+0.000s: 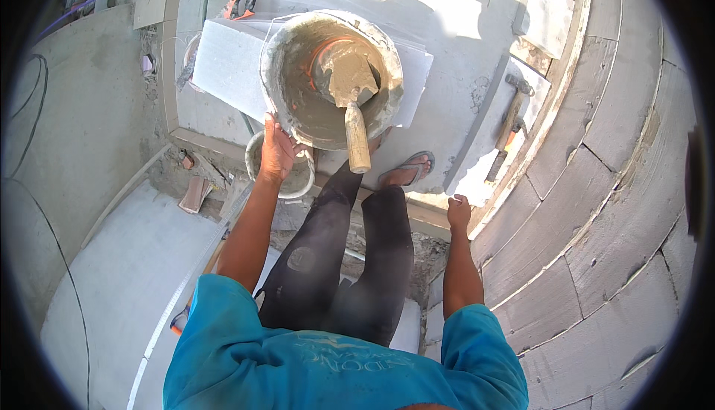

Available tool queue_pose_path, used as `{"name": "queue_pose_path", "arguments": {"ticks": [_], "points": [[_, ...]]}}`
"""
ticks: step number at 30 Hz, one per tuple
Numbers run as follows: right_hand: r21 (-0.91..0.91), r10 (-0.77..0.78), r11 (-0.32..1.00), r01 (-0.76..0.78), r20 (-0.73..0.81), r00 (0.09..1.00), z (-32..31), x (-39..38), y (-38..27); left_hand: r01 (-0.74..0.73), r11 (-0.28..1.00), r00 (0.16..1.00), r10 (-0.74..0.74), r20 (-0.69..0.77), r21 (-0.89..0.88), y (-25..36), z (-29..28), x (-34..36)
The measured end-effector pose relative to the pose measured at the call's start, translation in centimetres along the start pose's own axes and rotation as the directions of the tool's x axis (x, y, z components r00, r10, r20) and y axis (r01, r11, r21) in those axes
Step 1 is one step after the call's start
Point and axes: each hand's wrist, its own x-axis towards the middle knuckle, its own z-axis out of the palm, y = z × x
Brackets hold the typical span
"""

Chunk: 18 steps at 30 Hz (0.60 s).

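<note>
A mortar bucket (279, 52) rests high in the middle over a pale block (223, 60), with my left hand (275, 153) gripping its lower-left side. Inside lies a mortar-laden trowel (350, 75), its wooden handle (356, 134) over the near rim. A smaller bucket (294, 183) sits below my left hand, partly hidden. My right hand (458, 213) is closed at the near corner of a narrow light block (469, 175) on the right; whether it holds anything is unclear. A hammer (514, 101) and another long-handled tool (503, 149) lie on that block.
A curving grey block wall (581, 216) rises on the right, a plastered surface (89, 112) at left. An orange-handled saw (242, 4) lies behind the bucket. My sandaled foot stands on the concrete floor (432, 97). Cables, rubble and a long straightedge (182, 298) are at left.
</note>
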Motion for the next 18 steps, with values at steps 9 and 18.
{"name": "queue_pose_path", "arguments": {"ticks": [9, 18], "points": [[0.036, -0.267, 0.963, 0.266, 0.03, 0.963, -3.6, -14.8, -2.7, 0.072, 0.834, 0.919, 0.159, -0.362, 0.547, -4.6, -13.0, -5.9], [0.079, -0.106, 0.99, 0.116, -0.121, 0.987, -17.8, -21.1, -16.9, -0.007, 0.458, 0.948, 0.285, -0.14, 0.889, 6.7, -8.1, -7.0]]}}
